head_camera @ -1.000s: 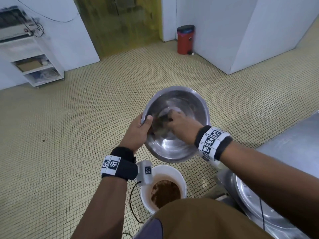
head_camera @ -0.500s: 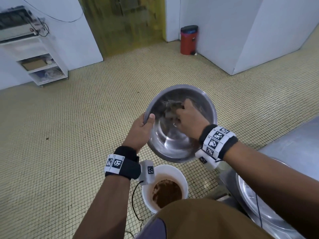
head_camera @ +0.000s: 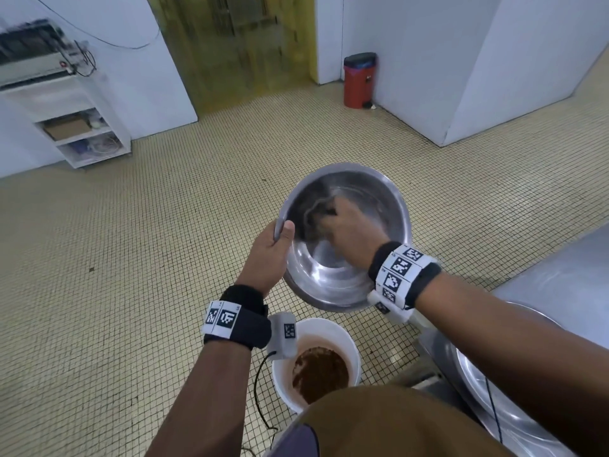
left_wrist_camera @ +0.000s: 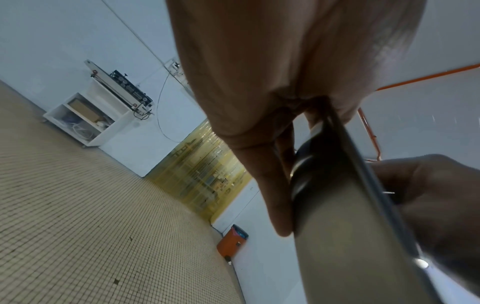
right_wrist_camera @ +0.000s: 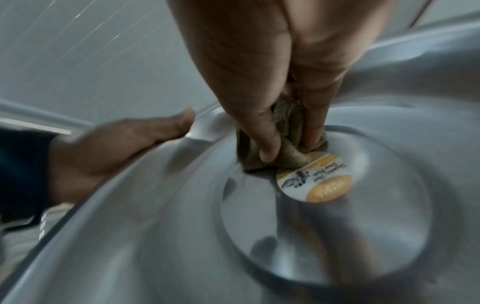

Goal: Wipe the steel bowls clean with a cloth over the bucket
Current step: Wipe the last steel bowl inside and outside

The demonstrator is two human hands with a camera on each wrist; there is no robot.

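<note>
Overhead of the white bucket (head_camera: 342, 334), tilted with its mouth toward the wearer: steel bowl (head_camera: 333, 275), round, shiny, wide rolled rim, flat circular base, interior streaked and blurred with reflections. Round sticker (right_wrist_camera: 315, 178) on the base inside, white with a yellow-orange band and dark print, too blurred to read. Gripped at the rim on the bucket's left side by the left hand (head_camera: 268, 255), thumb hooked over the edge into the bowl, fingers (left_wrist_camera: 275, 197) flat along the outer wall. Inside the bowl, right hand (head_camera: 349, 230) curled around a crumpled olive-brown cloth (right_wrist_camera: 291, 148), pinched between thumb and fingers and pressed against the bowl's inner wall just beside the sticker. Inside the bucket, brown murky residue (head_camera: 319, 374) at the bottom, inner walls tinged reddish. Right of the bucket, steel table (head_camera: 560, 282) with a further steel bowl (head_camera: 514, 420) partly hidden under the right forearm. Far beyond the bucket, against the white wall, red pedal bin (head_camera: 358, 81); far left, white shelf unit (head_camera: 89, 127) holding a cardboard box.
</note>
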